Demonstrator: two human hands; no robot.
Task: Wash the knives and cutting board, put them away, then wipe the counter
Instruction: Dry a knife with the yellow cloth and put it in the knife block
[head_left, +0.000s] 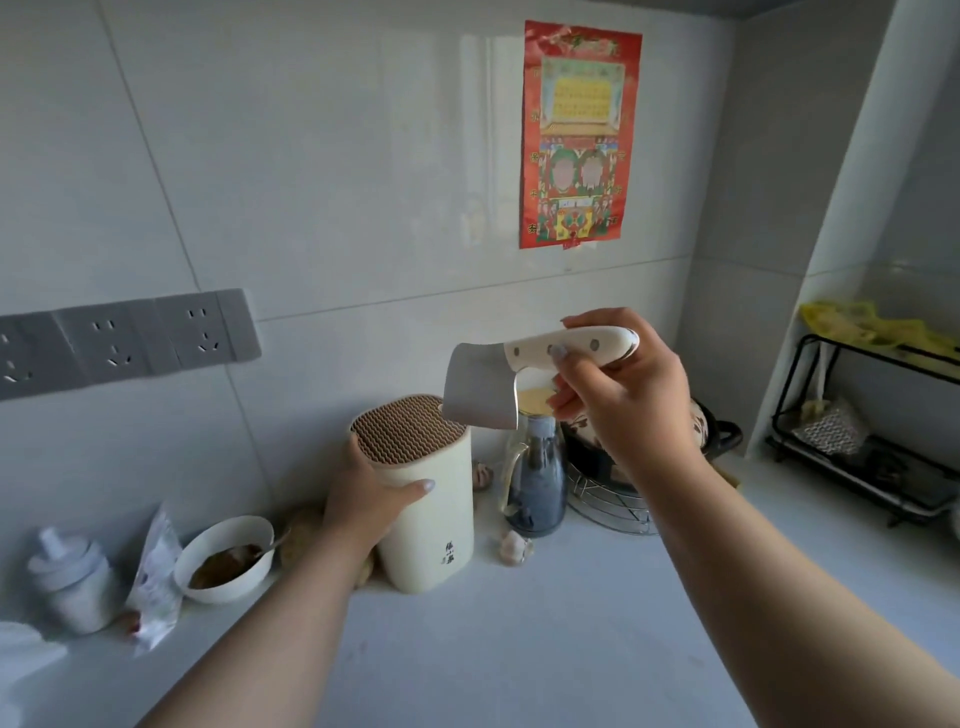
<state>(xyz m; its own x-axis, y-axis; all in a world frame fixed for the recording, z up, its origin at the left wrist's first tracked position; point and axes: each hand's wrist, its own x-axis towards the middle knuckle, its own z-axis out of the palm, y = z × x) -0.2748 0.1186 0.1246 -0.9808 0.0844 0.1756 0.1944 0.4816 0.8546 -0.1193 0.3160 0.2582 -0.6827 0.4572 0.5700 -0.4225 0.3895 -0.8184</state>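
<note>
A cream knife holder (434, 525) with a brown slotted top stands on the grey counter (519, 649) by the back wall. My left hand (366, 501) grips its left side, thumb across the front. My right hand (618, 400) holds a cleaver (480, 389) by its white riveted handle, raised just right of and above the holder. The wide blade hangs down, its lower left corner close to the holder's top rim. No cutting board is in view.
Left of the holder sit a white bowl (226, 558) with brown contents, a packet (156, 577) and a white shaker (70, 577). Right of it stand a dark glass jar (535, 483), garlic (514, 545), a wire stand (608, 499) and a black rack (862, 431). Wall sockets (119, 338) at left.
</note>
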